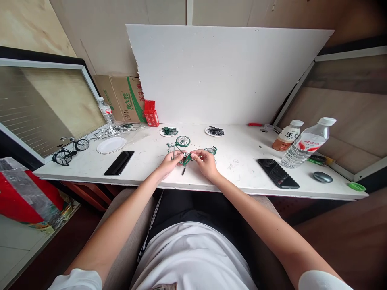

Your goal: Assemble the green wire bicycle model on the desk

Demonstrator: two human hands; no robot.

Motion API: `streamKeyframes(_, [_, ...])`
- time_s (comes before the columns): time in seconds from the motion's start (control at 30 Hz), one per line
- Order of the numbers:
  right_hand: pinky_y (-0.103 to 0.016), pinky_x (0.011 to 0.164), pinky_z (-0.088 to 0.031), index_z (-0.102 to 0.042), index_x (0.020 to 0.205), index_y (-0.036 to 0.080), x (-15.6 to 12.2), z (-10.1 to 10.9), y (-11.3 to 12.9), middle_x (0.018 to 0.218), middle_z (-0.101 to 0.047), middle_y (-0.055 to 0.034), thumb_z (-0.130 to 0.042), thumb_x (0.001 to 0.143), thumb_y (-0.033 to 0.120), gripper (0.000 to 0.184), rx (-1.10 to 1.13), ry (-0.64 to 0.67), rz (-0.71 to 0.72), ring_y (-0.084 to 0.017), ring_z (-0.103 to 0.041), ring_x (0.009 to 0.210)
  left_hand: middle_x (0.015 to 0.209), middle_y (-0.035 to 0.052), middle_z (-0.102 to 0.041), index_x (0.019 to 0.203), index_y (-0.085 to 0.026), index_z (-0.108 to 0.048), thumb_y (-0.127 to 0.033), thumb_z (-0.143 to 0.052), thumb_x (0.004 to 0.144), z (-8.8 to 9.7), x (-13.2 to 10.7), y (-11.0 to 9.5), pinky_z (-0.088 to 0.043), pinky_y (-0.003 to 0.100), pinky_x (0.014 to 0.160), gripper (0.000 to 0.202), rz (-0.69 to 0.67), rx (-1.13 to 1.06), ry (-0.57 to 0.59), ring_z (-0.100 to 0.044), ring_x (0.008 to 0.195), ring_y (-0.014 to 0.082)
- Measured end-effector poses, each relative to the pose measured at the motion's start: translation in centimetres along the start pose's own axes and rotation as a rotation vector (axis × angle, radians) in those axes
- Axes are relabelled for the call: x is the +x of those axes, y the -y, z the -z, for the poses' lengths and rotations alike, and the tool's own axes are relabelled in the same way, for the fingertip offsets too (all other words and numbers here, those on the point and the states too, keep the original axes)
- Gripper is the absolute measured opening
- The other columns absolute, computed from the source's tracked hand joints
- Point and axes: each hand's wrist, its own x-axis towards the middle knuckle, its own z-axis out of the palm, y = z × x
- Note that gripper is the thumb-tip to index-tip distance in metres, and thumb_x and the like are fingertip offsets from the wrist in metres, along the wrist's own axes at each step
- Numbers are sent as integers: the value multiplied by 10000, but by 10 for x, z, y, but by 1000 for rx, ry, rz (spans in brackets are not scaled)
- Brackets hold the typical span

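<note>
A small green model bicycle (182, 150) stands on the white table (242, 161) close to its front edge. My left hand (171, 162) pinches the frame from the left, fingers closed on it. My right hand (206, 162) holds the same model from the right with thumb and fingers pressed together near its middle. One green wheel (183, 140) rises behind my left hand and another wheel (211, 150) shows past my right. A thin dark rod (183, 170) lies on the table just under my hands.
Two plates of small parts (169, 131) (214, 131) sit behind the model. A black model bicycle (70, 150), an empty white plate (111, 145) and a phone (119, 162) lie at left. A second phone (278, 172), two bottles (306, 146) (286, 135) and a mouse (322, 177) lie at right.
</note>
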Motion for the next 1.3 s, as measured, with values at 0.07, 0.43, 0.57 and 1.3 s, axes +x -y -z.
streamKeyframes(0.07, [-406,914,-588,-798,1008,224,1,1,-3,1080,-824,-95,-748,924,610,398,29,-8,-5,-264,-758,1001,1147,110,-764,1186,-177,-757,-495,-830,875,-1,0,2,-561,289,803,451,-14,23,27,-726,982,205])
streamKeyframes(0.43, [-362,792,-578,-816,996,227,-3,-2,2,1061,-833,-94,-730,937,549,338,-50,57,-3,-257,-759,970,1037,120,-790,1125,-158,-672,-515,-812,884,-6,-3,4,-585,385,929,453,-33,92,93,-770,978,248])
streamKeyframes(0.57, [-367,789,-581,-825,970,234,-3,-2,2,1058,-833,-95,-750,933,510,289,-71,49,24,-262,-759,972,1039,124,-788,1101,-158,-667,-521,-818,870,-6,-3,4,-588,371,899,456,-28,91,91,-768,951,242])
streamKeyframes(1.3, [-370,803,-572,-778,948,217,-4,-4,-2,979,-813,-81,-751,928,584,369,-73,55,32,-220,-744,841,1041,67,-732,1063,-160,-663,-293,-955,711,-11,-13,-11,-546,306,843,477,-43,127,114,-698,909,165])
